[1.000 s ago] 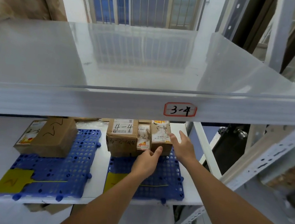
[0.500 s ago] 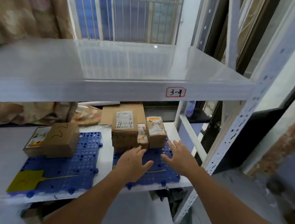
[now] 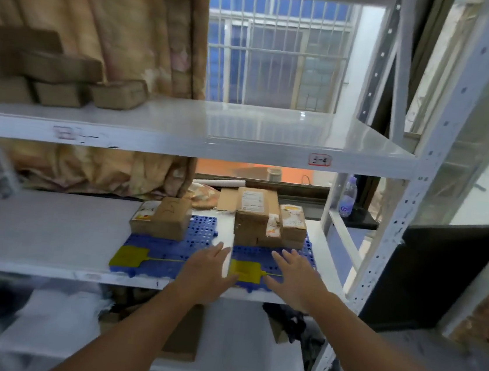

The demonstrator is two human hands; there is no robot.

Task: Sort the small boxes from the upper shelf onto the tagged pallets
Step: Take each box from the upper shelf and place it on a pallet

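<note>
Several brown cardboard boxes (image 3: 52, 72) are stacked at the left of the upper shelf (image 3: 271, 154). On the shelf below lie two blue pallets, each with a yellow tag. The left pallet (image 3: 174, 253) carries one box (image 3: 169, 218). The right pallet (image 3: 309, 250) carries a cluster of small labelled boxes (image 3: 252, 216). My left hand (image 3: 206, 269) hovers with spread fingers between the two pallets, holding nothing. My right hand (image 3: 297, 273) is spread over the front of the right pallet, also empty and short of the boxes.
A white perforated rack upright (image 3: 419, 187) stands at the right. A plastic bottle (image 3: 348, 197) sits on the ledge behind the rack. Patterned curtains (image 3: 117, 36) hang at the back left. A barred window (image 3: 276, 54) is behind. Cardboard and dark clutter lie on the lowest shelf (image 3: 216, 365).
Both hands have let go of the small boxes on the right pallet and drawn back toward me. The view has pulled away and tilted up, revealing the upper shelf's boxes.
</note>
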